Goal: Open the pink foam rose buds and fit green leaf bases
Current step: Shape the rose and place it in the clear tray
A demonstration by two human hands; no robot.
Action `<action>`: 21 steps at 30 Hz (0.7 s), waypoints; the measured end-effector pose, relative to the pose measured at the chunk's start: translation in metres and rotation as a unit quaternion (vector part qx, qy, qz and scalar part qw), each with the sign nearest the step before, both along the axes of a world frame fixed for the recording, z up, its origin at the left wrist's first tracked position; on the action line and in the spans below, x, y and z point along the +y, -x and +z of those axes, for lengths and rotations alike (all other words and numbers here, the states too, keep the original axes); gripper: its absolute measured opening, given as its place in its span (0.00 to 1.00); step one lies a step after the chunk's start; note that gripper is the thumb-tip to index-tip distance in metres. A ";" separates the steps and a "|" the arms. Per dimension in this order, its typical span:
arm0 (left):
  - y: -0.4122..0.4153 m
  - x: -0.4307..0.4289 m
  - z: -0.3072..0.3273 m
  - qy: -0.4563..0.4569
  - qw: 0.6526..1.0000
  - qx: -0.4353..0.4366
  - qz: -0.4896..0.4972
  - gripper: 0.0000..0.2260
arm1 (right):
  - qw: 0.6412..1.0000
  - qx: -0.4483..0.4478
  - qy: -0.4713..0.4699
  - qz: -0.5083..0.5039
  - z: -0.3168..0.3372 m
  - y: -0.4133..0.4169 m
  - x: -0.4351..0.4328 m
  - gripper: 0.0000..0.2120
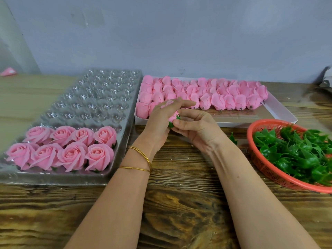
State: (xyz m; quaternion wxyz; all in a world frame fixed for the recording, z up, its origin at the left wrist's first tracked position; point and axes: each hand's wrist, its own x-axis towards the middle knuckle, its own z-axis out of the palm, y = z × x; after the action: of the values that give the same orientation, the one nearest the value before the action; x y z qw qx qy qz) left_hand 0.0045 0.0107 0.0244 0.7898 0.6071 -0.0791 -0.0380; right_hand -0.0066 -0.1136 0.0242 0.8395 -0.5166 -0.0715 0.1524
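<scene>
Between both hands, above the wooden table, is a pink foam rose bud (174,116) with a green leaf base (171,124) showing at its lower end. My left hand (162,121) wraps around the bud from the left, its index finger stretched out to the right. My right hand (193,127) pinches the green base from the right. Most of the bud is hidden behind the fingers. A white box (280,114) behind the hands holds several rows of closed pink buds (218,100). Opened roses (71,155) fill the near rows of a clear plastic tray (93,97).
A red plastic basket (265,166) at the right holds a heap of green leaf bases (296,150). One loose green leaf base (233,139) lies on the table beside it. A grey wall stands behind the table. A pink object (8,71) lies at the far left.
</scene>
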 end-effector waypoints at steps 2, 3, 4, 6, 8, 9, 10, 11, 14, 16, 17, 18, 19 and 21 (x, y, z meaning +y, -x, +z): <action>0.000 0.000 0.000 0.003 1.000 0.004 -0.005 0.12 | 1.000 -0.007 0.000 0.003 0.000 0.000 0.000 0.17; 0.000 0.000 0.000 0.009 1.000 0.009 -0.006 0.11 | 1.000 -0.008 -0.002 0.005 0.000 0.000 0.000 0.17; 0.000 0.000 0.001 0.016 1.000 0.013 -0.006 0.09 | 1.000 -0.011 -0.004 0.005 0.000 0.000 0.000 0.18; 0.000 -0.001 0.002 0.035 0.999 0.023 -0.005 0.10 | 1.000 -0.014 -0.008 0.001 -0.001 0.000 0.000 0.16; 0.000 -0.001 0.003 0.046 0.999 0.026 0.009 0.15 | 1.000 -0.018 -0.012 -0.015 -0.002 -0.002 0.000 0.16; 0.000 -0.002 0.003 0.050 0.998 0.021 0.018 0.17 | 0.999 -0.016 -0.015 -0.028 -0.002 -0.002 0.000 0.17; 0.000 -0.002 0.002 0.053 0.998 0.011 0.027 0.19 | 0.999 -0.016 -0.019 -0.042 -0.002 -0.002 0.000 0.18; 0.000 -0.003 0.001 0.051 0.998 0.002 0.035 0.20 | 0.998 -0.016 -0.022 -0.056 -0.001 -0.003 0.000 0.19; 0.001 -0.006 -0.002 0.012 0.999 -0.021 0.041 0.20 | 0.995 -0.031 -0.023 -0.087 -0.003 -0.004 -0.001 0.12; 0.000 -0.007 -0.005 -0.016 0.999 -0.019 0.038 0.19 | 0.995 -0.043 -0.012 -0.094 -0.005 -0.004 -0.002 0.11; -0.001 -0.007 -0.006 -0.021 0.999 -0.018 0.040 0.18 | 0.995 -0.044 -0.007 -0.089 -0.005 -0.004 -0.001 0.14; -0.002 -0.007 -0.008 -0.021 0.999 -0.019 0.042 0.18 | 0.996 -0.042 -0.005 -0.083 -0.005 -0.004 -0.001 0.14; -0.002 -0.007 -0.009 -0.019 0.999 -0.021 0.040 0.17 | 0.997 -0.036 -0.004 -0.074 -0.003 -0.003 0.000 0.14; -0.003 -0.006 -0.009 -0.014 0.999 -0.031 0.027 0.14 | 0.998 -0.021 -0.016 -0.058 -0.003 -0.003 0.002 0.19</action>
State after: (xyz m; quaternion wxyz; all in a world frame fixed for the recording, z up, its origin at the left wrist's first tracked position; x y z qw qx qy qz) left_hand 0.0075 0.0050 0.0154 0.7792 0.6207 -0.0867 0.0010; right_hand -0.0037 -0.1111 0.0209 0.8536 -0.5092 -0.0619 0.0915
